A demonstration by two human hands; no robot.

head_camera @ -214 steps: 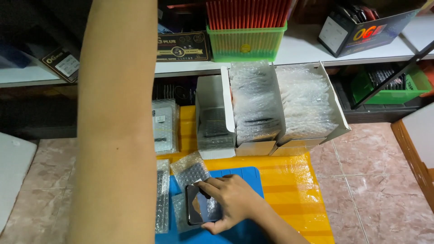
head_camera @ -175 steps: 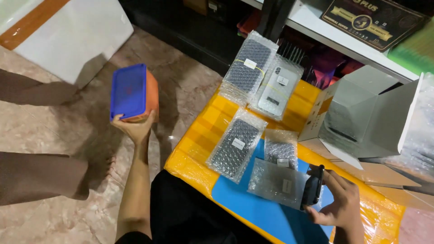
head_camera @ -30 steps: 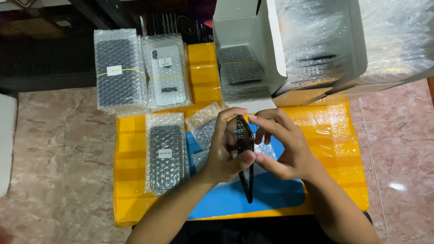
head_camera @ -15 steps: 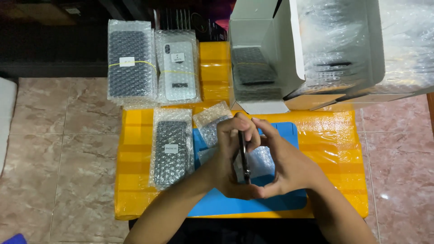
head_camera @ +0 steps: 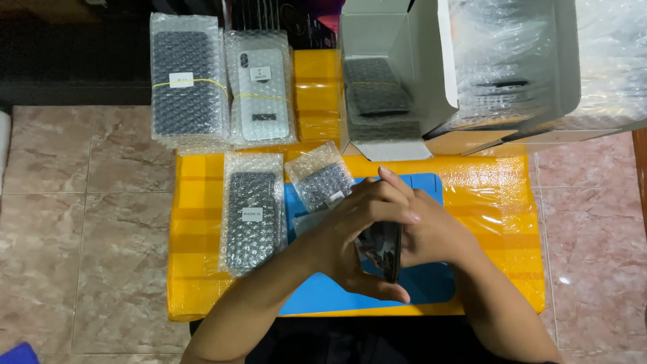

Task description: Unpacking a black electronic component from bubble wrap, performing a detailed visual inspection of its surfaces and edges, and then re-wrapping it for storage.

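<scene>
Over the blue mat (head_camera: 418, 286), my left hand (head_camera: 350, 232) and right hand (head_camera: 435, 232) pinch a thin, glossy black phone panel (head_camera: 384, 249), held on edge with its long axis running away from me. Bubble-wrapped packets (head_camera: 253, 212) lie left of the mat.

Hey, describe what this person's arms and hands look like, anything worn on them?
Both forearms are bare to the bottom edge of the frame, with no sleeves in view. The left hand and right hand wear no gloves; no rings, watch or bracelets are visible. Fingernails look short and unpainted.
</scene>
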